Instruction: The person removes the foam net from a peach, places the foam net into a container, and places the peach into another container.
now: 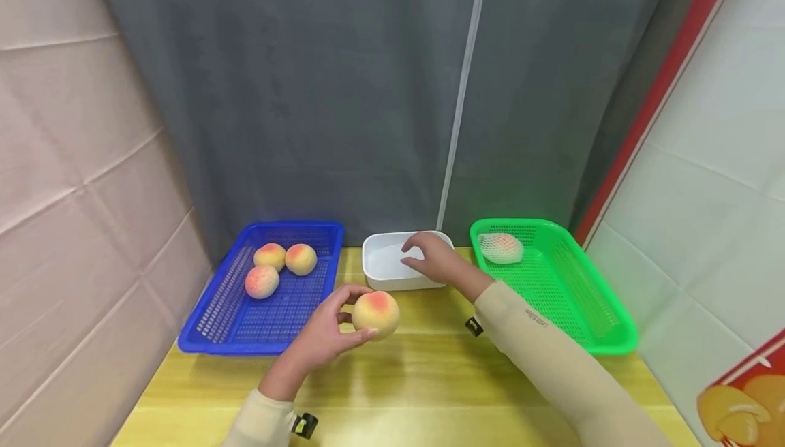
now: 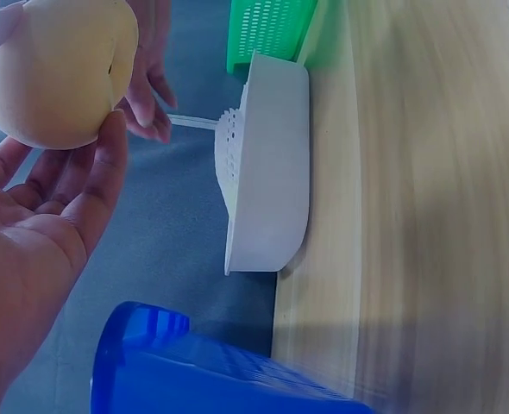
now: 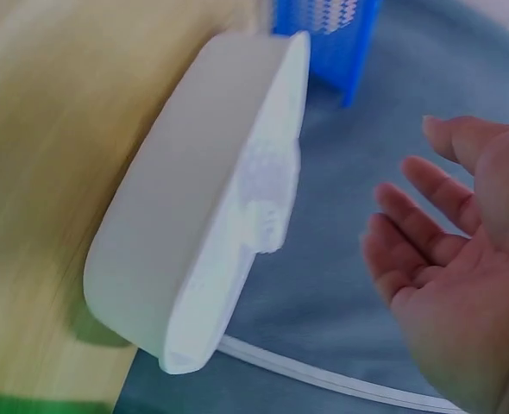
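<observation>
My left hand [image 1: 325, 328] grips a yellow peach [image 1: 376, 314] with a red blush, thumb on the near side and fingers behind. It hangs above the table in front of the white container [image 1: 374, 275]. My right hand [image 1: 434, 256] hovers over that container, fingers loosely bent and nothing between them. White foam netting [image 3: 267, 190] pokes above the container's rim in the right wrist view. The blue basket [image 1: 211, 334] at left holds several peaches [image 1: 300, 259]. In the green basket [image 1: 604, 311] at right lies one peach in a white foam net [image 1: 501, 248].
All the containers stand on a yellow wooden table [image 1: 392, 392]. A dark grey curtain [image 1: 337, 93] hangs right behind them. Pale panels [image 1: 80, 195] close off the left side, and a white panel with a red stripe [image 1: 705, 120] stands at right.
</observation>
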A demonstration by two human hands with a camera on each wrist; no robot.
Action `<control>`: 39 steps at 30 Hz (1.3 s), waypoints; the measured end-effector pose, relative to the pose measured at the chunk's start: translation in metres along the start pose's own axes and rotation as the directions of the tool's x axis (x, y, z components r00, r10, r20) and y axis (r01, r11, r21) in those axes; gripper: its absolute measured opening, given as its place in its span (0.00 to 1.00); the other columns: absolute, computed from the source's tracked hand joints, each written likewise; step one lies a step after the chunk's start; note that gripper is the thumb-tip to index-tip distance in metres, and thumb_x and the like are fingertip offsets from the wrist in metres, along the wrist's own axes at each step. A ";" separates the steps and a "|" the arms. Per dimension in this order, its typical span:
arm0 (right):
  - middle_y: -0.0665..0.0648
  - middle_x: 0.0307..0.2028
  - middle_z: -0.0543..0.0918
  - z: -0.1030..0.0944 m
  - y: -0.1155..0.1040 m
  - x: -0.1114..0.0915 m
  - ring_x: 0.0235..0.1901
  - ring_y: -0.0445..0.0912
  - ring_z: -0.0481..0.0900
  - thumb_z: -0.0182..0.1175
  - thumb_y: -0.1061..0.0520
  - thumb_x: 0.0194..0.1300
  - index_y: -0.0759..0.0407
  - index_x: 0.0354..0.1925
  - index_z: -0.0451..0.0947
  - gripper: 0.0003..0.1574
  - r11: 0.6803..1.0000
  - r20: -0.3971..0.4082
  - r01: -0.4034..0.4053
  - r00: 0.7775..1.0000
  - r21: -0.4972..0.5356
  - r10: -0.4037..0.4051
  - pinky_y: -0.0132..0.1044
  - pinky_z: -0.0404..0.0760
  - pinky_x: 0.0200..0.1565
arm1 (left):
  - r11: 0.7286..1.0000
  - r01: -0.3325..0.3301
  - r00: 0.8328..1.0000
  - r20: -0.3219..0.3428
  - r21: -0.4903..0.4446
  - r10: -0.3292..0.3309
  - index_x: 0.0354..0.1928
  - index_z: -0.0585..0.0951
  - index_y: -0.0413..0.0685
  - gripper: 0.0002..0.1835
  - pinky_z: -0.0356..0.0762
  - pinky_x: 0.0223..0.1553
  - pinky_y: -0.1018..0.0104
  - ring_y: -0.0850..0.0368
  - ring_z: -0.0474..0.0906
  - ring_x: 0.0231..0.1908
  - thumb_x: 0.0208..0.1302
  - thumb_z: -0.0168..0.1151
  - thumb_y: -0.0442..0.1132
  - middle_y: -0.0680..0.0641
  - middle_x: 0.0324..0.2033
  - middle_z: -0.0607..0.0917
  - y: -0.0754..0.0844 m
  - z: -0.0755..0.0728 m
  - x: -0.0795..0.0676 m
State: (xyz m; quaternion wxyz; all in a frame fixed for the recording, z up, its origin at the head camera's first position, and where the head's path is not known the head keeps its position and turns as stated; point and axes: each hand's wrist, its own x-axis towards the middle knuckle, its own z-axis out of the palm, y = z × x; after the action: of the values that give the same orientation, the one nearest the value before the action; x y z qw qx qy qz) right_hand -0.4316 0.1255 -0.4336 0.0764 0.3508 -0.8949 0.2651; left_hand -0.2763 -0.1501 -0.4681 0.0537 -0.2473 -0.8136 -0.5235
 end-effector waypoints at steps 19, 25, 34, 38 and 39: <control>0.59 0.58 0.87 0.010 -0.028 -0.132 0.58 0.57 0.85 0.73 0.55 0.76 0.65 0.62 0.81 0.23 0.994 -0.068 0.025 0.998 0.106 -0.018 0.53 0.86 0.58 | 0.998 -0.033 0.999 0.024 0.058 0.032 0.68 0.80 0.54 0.34 0.86 0.55 0.58 0.50 0.80 0.59 0.61 0.85 0.45 0.53 0.59 0.84 -0.001 0.002 0.006; 0.60 0.57 0.86 0.018 -0.024 -0.143 0.57 0.56 0.84 0.72 0.55 0.77 0.65 0.62 0.81 0.23 0.991 -0.100 0.034 0.995 0.127 -0.022 0.53 0.87 0.55 | 0.998 -0.038 0.999 0.037 0.056 0.036 0.67 0.79 0.55 0.34 0.86 0.56 0.57 0.53 0.81 0.59 0.61 0.85 0.45 0.53 0.59 0.84 -0.001 0.004 0.008; 0.58 0.55 0.86 0.025 -0.025 -0.145 0.55 0.56 0.85 0.72 0.55 0.76 0.63 0.59 0.82 0.20 0.987 -0.098 0.038 0.995 0.157 -0.023 0.52 0.88 0.53 | 0.999 -0.014 0.998 0.056 0.036 0.012 0.68 0.78 0.52 0.35 0.85 0.61 0.57 0.48 0.80 0.61 0.62 0.85 0.43 0.50 0.60 0.83 0.001 0.000 0.009; 0.58 0.55 0.86 0.027 -0.026 -0.145 0.55 0.55 0.84 0.72 0.54 0.77 0.63 0.59 0.82 0.20 0.985 -0.069 0.018 0.998 0.173 -0.006 0.54 0.88 0.54 | 0.998 -0.006 0.999 0.052 0.057 0.003 0.68 0.78 0.50 0.35 0.85 0.61 0.58 0.48 0.81 0.61 0.61 0.86 0.42 0.48 0.61 0.83 0.007 -0.012 0.007; 0.57 0.55 0.86 0.027 -0.026 -0.145 0.55 0.53 0.84 0.72 0.54 0.77 0.63 0.59 0.82 0.20 0.986 -0.061 0.010 0.998 0.169 0.000 0.53 0.88 0.55 | 0.998 -0.011 0.999 0.053 0.067 0.007 0.67 0.78 0.49 0.35 0.85 0.61 0.58 0.48 0.81 0.61 0.61 0.86 0.42 0.48 0.61 0.83 0.009 -0.017 0.007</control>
State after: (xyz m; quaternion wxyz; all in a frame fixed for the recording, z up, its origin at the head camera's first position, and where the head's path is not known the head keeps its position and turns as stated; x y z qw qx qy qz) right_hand -0.3054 0.1800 -0.4921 0.0743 0.3499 -0.8655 0.3506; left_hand -0.2816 -0.1592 -0.4511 0.0428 -0.2628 -0.8307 -0.4889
